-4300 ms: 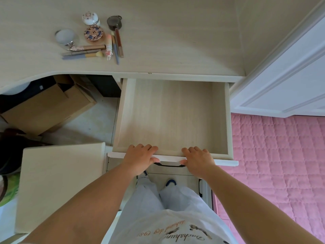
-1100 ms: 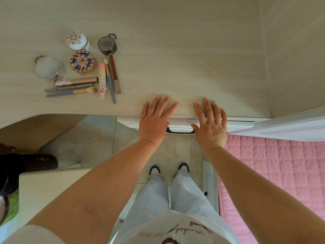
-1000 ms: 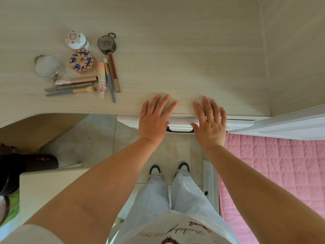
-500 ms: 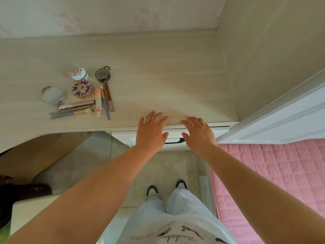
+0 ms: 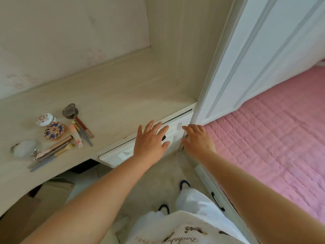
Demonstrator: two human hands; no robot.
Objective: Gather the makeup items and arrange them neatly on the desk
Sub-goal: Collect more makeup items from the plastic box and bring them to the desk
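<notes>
Makeup items lie grouped at the left of the pale wooden desk (image 5: 123, 88): a white floral jar (image 5: 44, 119), a dark round compact (image 5: 70, 110), a blue-patterned round compact (image 5: 54, 132), a clear round case (image 5: 26, 150), and several brushes and pencils (image 5: 70, 143) laid side by side. My left hand (image 5: 151, 141) hovers, fingers spread, in front of the shut white drawer (image 5: 123, 154). My right hand (image 5: 198, 140) is open near the drawer's right end, by the white door frame. Neither hand holds anything.
A white door (image 5: 260, 55) stands at the right, with a pink quilted bed (image 5: 270, 138) beyond it. A lower white drawer with a black handle (image 5: 217, 201) sits beside my legs. A cardboard box (image 5: 51, 191) lies under the desk.
The open drawer has been pushed shut by both hands. The hands have since lifted off the desk edge, and the view has tilted up and to the right.
</notes>
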